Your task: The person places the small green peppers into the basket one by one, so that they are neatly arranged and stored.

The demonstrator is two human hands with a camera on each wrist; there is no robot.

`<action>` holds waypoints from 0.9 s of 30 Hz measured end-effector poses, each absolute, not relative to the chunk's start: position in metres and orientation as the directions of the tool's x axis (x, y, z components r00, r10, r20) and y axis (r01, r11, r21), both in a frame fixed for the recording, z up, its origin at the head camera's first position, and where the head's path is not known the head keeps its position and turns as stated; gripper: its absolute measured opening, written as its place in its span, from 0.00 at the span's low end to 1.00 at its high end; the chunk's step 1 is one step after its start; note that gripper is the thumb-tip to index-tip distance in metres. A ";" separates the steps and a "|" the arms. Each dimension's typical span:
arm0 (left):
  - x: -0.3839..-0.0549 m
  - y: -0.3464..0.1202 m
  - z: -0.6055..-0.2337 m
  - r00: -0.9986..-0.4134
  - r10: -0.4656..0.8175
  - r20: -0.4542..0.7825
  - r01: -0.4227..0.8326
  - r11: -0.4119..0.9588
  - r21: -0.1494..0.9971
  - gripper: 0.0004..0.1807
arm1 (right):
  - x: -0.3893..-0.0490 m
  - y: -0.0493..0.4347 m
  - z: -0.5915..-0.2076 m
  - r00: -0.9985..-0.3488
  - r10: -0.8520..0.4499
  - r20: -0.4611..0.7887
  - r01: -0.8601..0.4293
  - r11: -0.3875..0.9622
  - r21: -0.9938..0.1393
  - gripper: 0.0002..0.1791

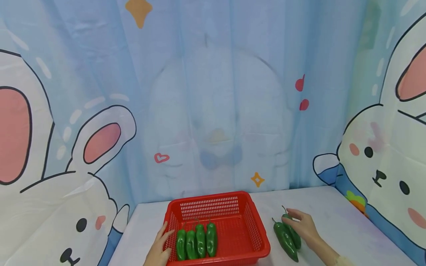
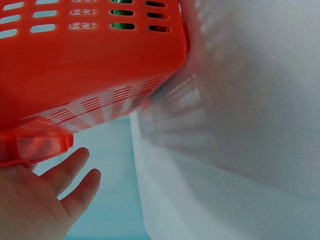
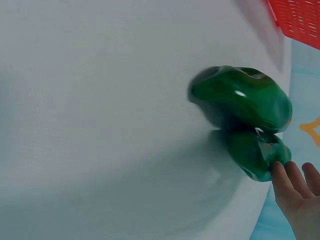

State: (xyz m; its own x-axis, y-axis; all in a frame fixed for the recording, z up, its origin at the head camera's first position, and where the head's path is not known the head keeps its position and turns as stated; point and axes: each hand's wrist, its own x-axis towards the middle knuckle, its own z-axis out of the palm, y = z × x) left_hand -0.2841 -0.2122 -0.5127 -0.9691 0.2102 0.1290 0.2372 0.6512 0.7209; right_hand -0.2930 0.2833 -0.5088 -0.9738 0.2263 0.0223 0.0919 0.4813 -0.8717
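My left hand [image 1: 159,248] rests at the left rim of a red plastic basket [image 1: 219,260], its fingers spread. In the left wrist view, two fingers [image 2: 82,187] extend past the rim, with the others partly hidden. A row of several green chili peppers [image 1: 200,241] lies in the basket's left part, stems toward the back. To the right of the basket, two more peppers lie side by side on the table. My right hand [image 1: 303,227] touches the stem end of the right pepper [image 3: 255,156], fingers mostly straight. Its neighbour, the left pepper [image 3: 245,97], is untouched.
The white table [image 1: 321,207] extends on both sides of the basket. Behind it hangs a blue curtain [image 1: 213,111] printed with cartoon rabbits. The basket has perforated walls and a wide rim.
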 end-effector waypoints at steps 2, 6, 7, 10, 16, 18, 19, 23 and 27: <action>-0.284 -0.212 -0.513 -0.969 0.210 0.128 0.236 0.652 0.720 0.33 | -0.294 0.284 -0.513 -0.972 0.232 0.022 0.097 0.487 -0.868 0.39; -0.284 -0.211 -0.513 -0.971 0.204 0.129 0.233 0.655 0.719 0.33 | -0.297 0.286 -0.518 -0.965 0.258 0.041 0.102 0.516 -0.850 0.38; -0.283 -0.211 -0.512 -0.971 0.202 0.132 0.234 0.658 0.715 0.33 | -0.298 0.287 -0.519 -0.964 0.261 0.050 0.099 0.527 -0.844 0.37; -0.282 -0.211 -0.513 -0.969 0.201 0.144 0.243 0.660 0.711 0.33 | -0.298 0.289 -0.520 -0.961 0.269 0.066 0.097 0.548 -0.831 0.36; -0.283 -0.212 -0.510 -0.971 0.207 0.120 0.227 0.645 0.730 0.34 | -0.299 0.293 -0.523 -0.950 0.293 0.104 0.088 0.573 -0.815 0.33; -0.284 -0.212 -0.510 -0.971 0.209 0.114 0.225 0.646 0.729 0.34 | -0.300 0.295 -0.526 -0.947 0.300 0.116 0.087 0.586 -0.806 0.32; -0.284 -0.213 -0.510 -0.971 0.209 0.115 0.226 0.648 0.727 0.34 | -0.300 0.296 -0.528 -0.946 0.302 0.118 0.088 0.589 -0.803 0.32; -0.284 -0.213 -0.512 -0.969 0.213 0.124 0.236 0.655 0.718 0.33 | -0.302 0.301 -0.536 -0.945 0.315 0.087 0.122 0.589 -0.799 0.31; -0.284 -0.214 -0.513 -0.966 0.219 0.139 0.251 0.653 0.714 0.33 | -0.303 0.305 -0.542 -0.948 0.315 0.052 0.151 0.584 -0.797 0.31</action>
